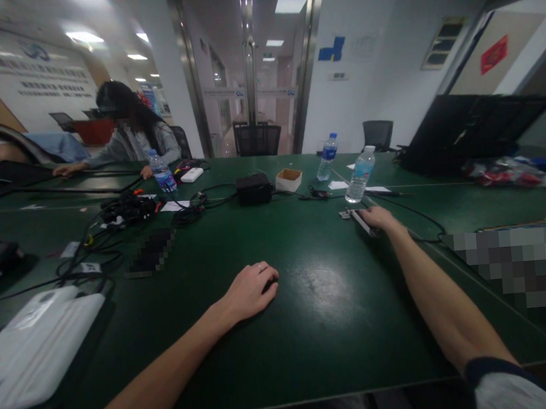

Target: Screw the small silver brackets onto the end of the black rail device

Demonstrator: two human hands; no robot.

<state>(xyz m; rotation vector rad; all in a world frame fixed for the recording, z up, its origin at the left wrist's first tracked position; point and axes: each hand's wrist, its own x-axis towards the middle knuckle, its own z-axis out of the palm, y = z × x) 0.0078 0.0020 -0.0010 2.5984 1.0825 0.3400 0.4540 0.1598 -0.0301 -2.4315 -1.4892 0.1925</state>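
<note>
My left hand (254,291) rests on the green table (312,346), its fingers loosely bent and the thumb apart from them. Nothing shows in it, and a ring is on one finger. Farther off to the right, my right hand (377,217) is closed on a flat, thin object (362,224) with a pale edge; its kind is unclear. Just left of that object lies a small silvery piece (344,214), too small to make out. A clear water bottle (359,175) stands upright right behind my right hand.
A second bottle (328,157), an open small box (289,180) and a black box (253,189) stand farther back. Left are tangled cables (191,214), a dark phone-like slab (151,253) and white devices (43,348). A co-worker (139,127) sits across; a black case (475,129) stands right.
</note>
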